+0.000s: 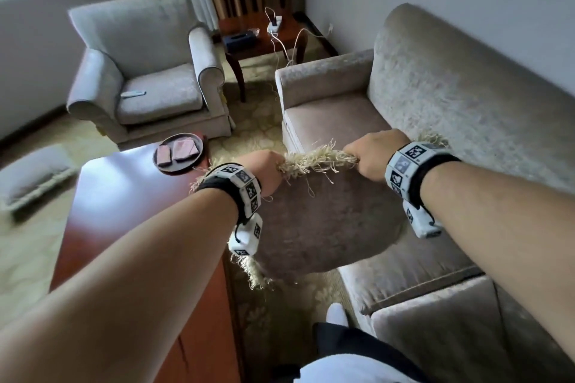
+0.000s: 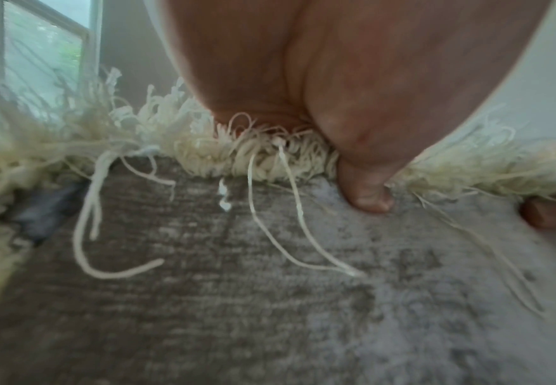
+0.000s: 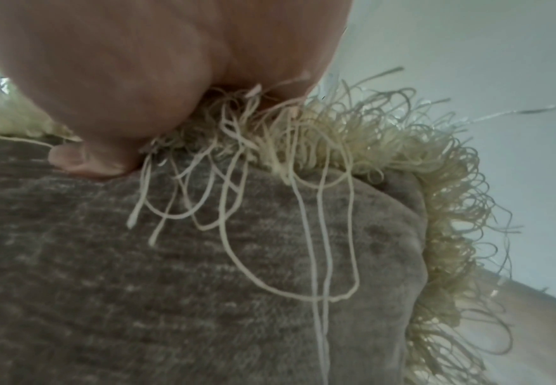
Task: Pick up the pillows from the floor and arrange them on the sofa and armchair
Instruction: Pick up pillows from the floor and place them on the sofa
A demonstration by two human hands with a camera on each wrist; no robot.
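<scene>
A grey-brown velvet pillow (image 1: 323, 221) with cream fringe hangs in the air over the gap between the coffee table and the sofa (image 1: 451, 102). My left hand (image 1: 264, 171) grips its fringed top edge at the left, my right hand (image 1: 373, 155) grips the same edge at the right. In the left wrist view the pillow (image 2: 270, 286) fills the frame below my left hand (image 2: 352, 156). The right wrist view shows the pillow (image 3: 171, 273) under my right hand (image 3: 105, 117). A second pillow (image 1: 34, 177) lies on the floor at the far left. The armchair (image 1: 149, 71) stands at the back left.
A dark red coffee table (image 1: 124, 196) stands left of my arms with a round tray (image 1: 179, 152) on its far corner. A remote (image 1: 133, 93) lies on the armchair seat. A wooden side table (image 1: 264, 37) with cables and a dark box fills the corner. My foot (image 1: 337, 314) stands on the carpet.
</scene>
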